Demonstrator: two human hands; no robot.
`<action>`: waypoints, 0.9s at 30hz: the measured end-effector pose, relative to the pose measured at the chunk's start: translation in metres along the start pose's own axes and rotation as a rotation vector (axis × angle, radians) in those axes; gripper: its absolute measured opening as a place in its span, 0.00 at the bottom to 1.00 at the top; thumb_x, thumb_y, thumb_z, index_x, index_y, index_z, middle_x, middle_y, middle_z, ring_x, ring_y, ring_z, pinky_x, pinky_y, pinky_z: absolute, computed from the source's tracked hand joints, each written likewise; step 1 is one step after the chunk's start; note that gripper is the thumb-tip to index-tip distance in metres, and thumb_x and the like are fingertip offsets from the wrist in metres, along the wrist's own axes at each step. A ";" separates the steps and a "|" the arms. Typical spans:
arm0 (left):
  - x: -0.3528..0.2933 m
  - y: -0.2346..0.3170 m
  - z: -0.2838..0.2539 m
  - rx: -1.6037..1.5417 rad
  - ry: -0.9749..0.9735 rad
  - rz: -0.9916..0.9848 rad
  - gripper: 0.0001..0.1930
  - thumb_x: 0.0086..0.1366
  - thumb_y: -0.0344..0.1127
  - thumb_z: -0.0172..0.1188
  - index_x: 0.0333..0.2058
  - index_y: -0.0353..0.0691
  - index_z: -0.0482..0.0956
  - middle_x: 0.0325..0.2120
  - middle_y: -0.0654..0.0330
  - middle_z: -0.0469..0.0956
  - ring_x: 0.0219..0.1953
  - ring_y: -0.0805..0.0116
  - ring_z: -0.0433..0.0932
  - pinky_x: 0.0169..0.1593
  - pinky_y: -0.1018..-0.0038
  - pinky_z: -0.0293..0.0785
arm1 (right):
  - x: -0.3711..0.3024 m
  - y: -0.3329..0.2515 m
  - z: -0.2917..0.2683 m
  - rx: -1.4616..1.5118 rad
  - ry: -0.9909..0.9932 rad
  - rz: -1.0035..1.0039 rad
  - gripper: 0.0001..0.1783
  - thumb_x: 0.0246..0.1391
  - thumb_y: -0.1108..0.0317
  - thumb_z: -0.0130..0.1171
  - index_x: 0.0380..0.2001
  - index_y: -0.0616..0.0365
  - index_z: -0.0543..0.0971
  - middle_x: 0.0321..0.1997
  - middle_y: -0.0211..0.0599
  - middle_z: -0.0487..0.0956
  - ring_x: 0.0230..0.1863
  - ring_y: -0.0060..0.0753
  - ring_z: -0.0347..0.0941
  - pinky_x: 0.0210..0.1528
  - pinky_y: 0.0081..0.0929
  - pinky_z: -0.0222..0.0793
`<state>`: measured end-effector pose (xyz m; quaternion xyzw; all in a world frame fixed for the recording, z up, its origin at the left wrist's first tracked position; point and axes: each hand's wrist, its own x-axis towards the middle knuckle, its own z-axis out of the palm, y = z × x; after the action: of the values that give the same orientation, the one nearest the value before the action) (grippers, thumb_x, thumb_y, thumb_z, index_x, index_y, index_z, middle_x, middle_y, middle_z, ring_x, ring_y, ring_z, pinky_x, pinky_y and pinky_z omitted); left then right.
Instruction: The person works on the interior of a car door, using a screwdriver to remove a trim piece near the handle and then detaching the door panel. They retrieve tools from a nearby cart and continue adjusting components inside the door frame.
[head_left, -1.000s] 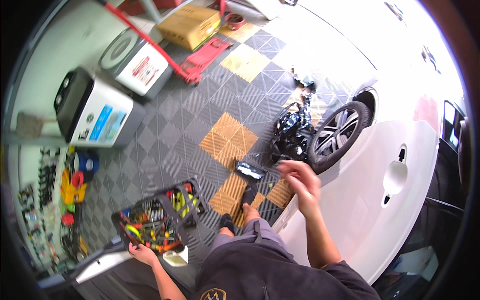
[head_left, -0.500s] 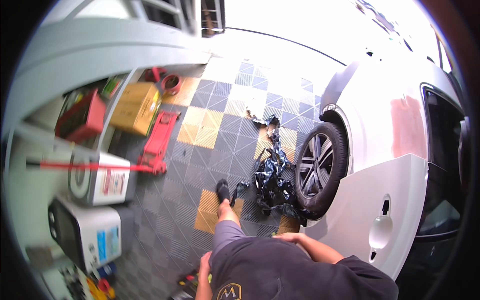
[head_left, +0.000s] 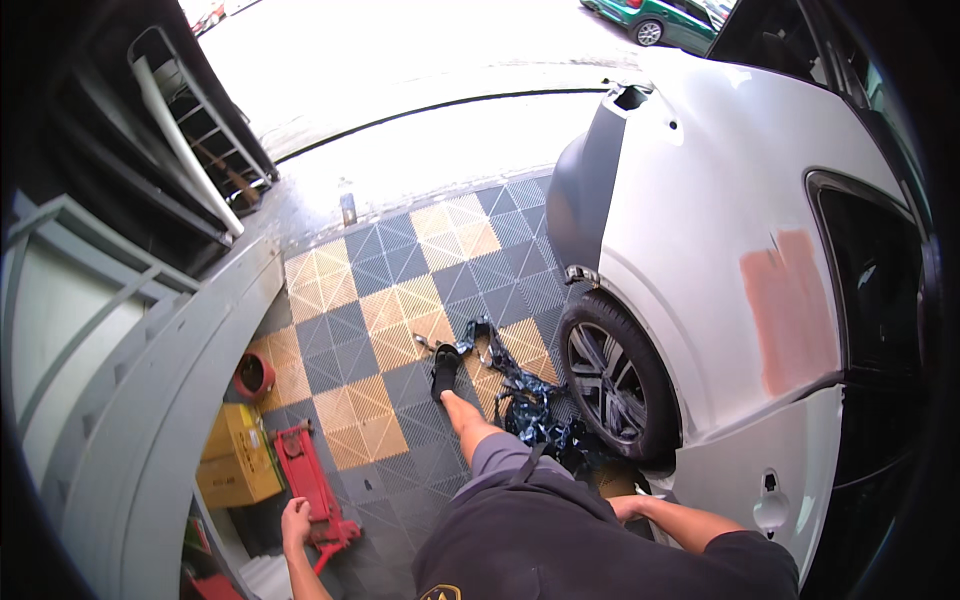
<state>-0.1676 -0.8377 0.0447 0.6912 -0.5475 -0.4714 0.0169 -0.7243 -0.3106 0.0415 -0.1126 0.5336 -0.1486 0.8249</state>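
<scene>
My left hand (head_left: 296, 520) hangs out to the left above the floor, near a red trolley jack (head_left: 305, 470). Its fingers look loosely curled, and nothing shows in them. Close to my waist on the right is my right hand (head_left: 628, 508), its fingers mostly hidden, beside the white car (head_left: 690, 230). That car has a reddish-brown patch (head_left: 785, 310) on its rear side panel and a door (head_left: 760, 460) with a recessed handle. Crumpled shiny black plastic sheeting (head_left: 530, 400) lies on the floor against the car's wheel (head_left: 620, 380).
Black and tan ribbed tiles (head_left: 360, 420) cover the floor. A grey metal staircase (head_left: 160, 370) rises on the left, with a cardboard box (head_left: 235, 460) and a red pot (head_left: 254, 375) beside it. A ladder (head_left: 205, 130) leans at the far left. Outside stands a green car (head_left: 660, 18).
I have moved forward along the car. My left hand has swung from beside my thigh out to the left, and my foot is now at the far end of the sheeting.
</scene>
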 end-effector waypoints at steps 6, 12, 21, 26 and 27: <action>0.110 0.193 0.097 0.240 -0.472 -0.041 0.18 0.67 0.40 0.60 0.50 0.33 0.78 0.34 0.60 0.82 0.34 0.73 0.79 0.39 0.74 0.76 | 0.032 -0.156 -0.101 -0.072 -0.316 -0.028 0.36 0.52 0.62 0.70 0.62 0.60 0.71 0.60 0.39 0.75 0.55 0.36 0.71 0.56 0.38 0.71; 0.205 0.393 0.183 0.264 -0.613 0.037 0.16 0.68 0.42 0.58 0.47 0.36 0.81 0.32 0.60 0.83 0.33 0.71 0.81 0.34 0.73 0.76 | -0.012 -0.305 -0.172 -0.084 -0.222 -0.106 0.33 0.52 0.62 0.69 0.60 0.61 0.73 0.57 0.38 0.77 0.53 0.33 0.71 0.54 0.36 0.71; 0.461 0.661 0.249 0.491 -0.653 -0.152 0.17 0.69 0.41 0.56 0.52 0.38 0.76 0.36 0.57 0.83 0.30 0.62 0.83 0.31 0.65 0.77 | -0.011 -0.506 -0.331 0.183 0.031 -0.205 0.30 0.54 0.62 0.67 0.59 0.61 0.73 0.55 0.38 0.78 0.52 0.33 0.73 0.52 0.36 0.72; 0.595 0.870 0.284 0.875 -0.669 -0.276 0.17 0.69 0.40 0.56 0.53 0.40 0.77 0.36 0.52 0.84 0.36 0.59 0.82 0.37 0.63 0.77 | -0.037 -0.593 -0.415 0.359 0.182 -0.270 0.29 0.55 0.62 0.66 0.59 0.60 0.74 0.54 0.38 0.78 0.51 0.32 0.73 0.51 0.35 0.73; 0.629 0.924 0.299 0.892 -0.701 -0.200 0.17 0.69 0.41 0.55 0.53 0.39 0.77 0.38 0.54 0.84 0.34 0.58 0.82 0.35 0.60 0.79 | -0.045 -0.608 -0.435 0.391 0.213 -0.281 0.29 0.55 0.62 0.66 0.59 0.60 0.74 0.54 0.38 0.78 0.51 0.32 0.74 0.51 0.35 0.73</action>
<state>-1.0804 -1.5460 -0.0213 0.4822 -0.5983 -0.3950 -0.5035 -1.2148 -0.8719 0.1126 -0.0079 0.5577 -0.3731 0.7414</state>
